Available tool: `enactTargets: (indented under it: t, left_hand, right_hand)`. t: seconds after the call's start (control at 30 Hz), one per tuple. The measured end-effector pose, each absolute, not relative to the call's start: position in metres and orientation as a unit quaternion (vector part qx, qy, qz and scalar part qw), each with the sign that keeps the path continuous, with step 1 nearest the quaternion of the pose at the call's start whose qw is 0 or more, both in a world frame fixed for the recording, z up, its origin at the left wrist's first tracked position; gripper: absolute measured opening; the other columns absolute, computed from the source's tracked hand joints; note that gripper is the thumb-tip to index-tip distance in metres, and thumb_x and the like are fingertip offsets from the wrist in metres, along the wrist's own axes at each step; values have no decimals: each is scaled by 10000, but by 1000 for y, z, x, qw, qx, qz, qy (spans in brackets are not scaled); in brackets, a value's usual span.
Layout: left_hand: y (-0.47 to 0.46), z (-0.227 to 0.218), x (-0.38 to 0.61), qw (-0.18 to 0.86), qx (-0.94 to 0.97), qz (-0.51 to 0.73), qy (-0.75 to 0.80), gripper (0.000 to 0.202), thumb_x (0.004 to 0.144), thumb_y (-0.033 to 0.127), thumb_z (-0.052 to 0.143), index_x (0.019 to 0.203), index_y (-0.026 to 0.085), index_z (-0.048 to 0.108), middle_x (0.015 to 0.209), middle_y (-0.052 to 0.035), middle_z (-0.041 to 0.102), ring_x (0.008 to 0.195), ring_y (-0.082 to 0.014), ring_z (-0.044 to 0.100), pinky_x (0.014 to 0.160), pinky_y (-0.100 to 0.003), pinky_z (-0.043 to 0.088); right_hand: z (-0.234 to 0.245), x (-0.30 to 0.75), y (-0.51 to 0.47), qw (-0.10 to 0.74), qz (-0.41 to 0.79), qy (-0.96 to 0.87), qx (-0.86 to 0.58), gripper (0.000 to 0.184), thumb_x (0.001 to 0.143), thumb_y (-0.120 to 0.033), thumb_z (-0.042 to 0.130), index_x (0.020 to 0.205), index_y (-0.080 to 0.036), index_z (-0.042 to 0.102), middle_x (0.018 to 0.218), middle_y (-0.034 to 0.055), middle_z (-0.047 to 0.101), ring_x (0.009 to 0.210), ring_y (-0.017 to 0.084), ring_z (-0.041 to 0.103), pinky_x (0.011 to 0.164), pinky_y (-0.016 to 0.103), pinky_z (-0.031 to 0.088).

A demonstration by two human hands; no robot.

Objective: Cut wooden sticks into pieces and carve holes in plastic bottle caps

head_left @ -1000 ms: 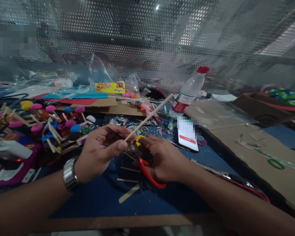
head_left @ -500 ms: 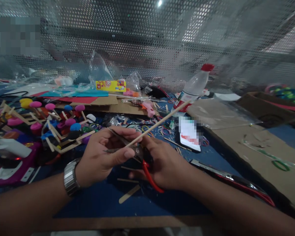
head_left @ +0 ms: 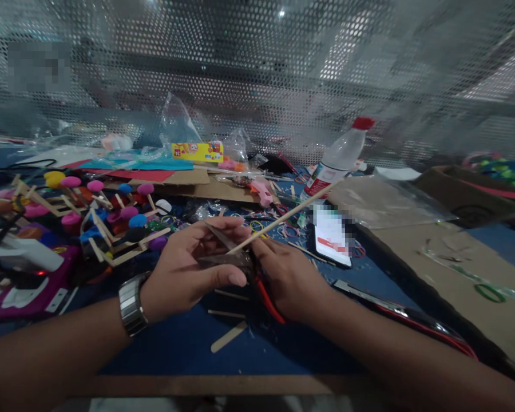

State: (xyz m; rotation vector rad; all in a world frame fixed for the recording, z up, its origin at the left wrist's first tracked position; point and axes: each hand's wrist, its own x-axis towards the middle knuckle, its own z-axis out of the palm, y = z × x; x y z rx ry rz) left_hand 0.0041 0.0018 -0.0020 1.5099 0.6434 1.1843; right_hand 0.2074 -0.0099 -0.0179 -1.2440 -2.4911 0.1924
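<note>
My left hand (head_left: 189,272) is curled around the blades, its fingertips behind the thin round wooden stick (head_left: 289,214); its thumb lies lower, apart from the stick. The stick slants up to the right, its lower end between the spread blades of the red-handled scissors (head_left: 227,258). Held in my right hand (head_left: 289,280), the scissors point left, one red handle showing below the fingers. The right index finger and thumb are close beside the stick; whether they press on it is unclear. A flat craft stick (head_left: 229,336) lies on the table below the hands.
At left are several wooden-stick pieces with coloured caps (head_left: 131,220) and a purple glue-gun-like device (head_left: 47,286). A red-capped bottle (head_left: 341,151), a phone (head_left: 332,237) and a black-and-red tool (head_left: 395,312) are at right. Cardboard (head_left: 438,274) borders the right side; a perforated metal screen (head_left: 257,68) rises behind.
The left thumb has slid down off the stick's end, and the blades show more. The whole view has shifted slightly; both hands stay close together around the scissors.
</note>
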Motion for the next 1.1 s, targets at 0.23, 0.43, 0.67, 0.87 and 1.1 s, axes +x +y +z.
enactTargets:
  t: [0.23,0.43,0.67,0.87,1.1]
  left_hand:
    - [3,-8,1,352,782,387,340,428,993,364,480,628,175,600,604,-18,610,557,-133,583,557,-242,459]
    - [4,-6,0,290,800,390,352,398,981,307,496,607,191,565,512,18,538,505,-126,511,487,-233,355]
    - [2,-3,1,289,814,364,348,333,997,290,499,751,163,684,652,7,689,611,-124,621,574,-209,432]
    - [0,-5,0,295,821,361,331,258,1005,266,506,994,187,752,877,5,783,761,-118,710,662,-184,481]
    - [3,-4,0,263,818,423,289,160,924,125,575,894,157,729,812,-3,738,720,-103,673,665,-175,492]
  right_hand:
    - [-13,212,-6,217,77,-856,-463,444,782,-144,530,1226,-156,519,953,115,725,817,243,679,691,314,494]
    - [-12,209,-8,197,60,-855,-477,456,794,-236,567,1240,-141,554,940,119,731,727,243,684,644,325,499]
    - [-12,213,-12,165,-23,-870,-464,373,845,-167,529,1207,-138,614,967,121,765,761,238,728,674,306,532]
    - [-8,217,-13,157,-18,-882,-445,380,840,-131,501,1202,-117,618,927,119,762,743,245,731,658,316,546]
    - [-15,218,-7,242,-31,-879,-410,381,764,-159,543,1137,-126,613,943,131,743,771,249,717,689,325,556]
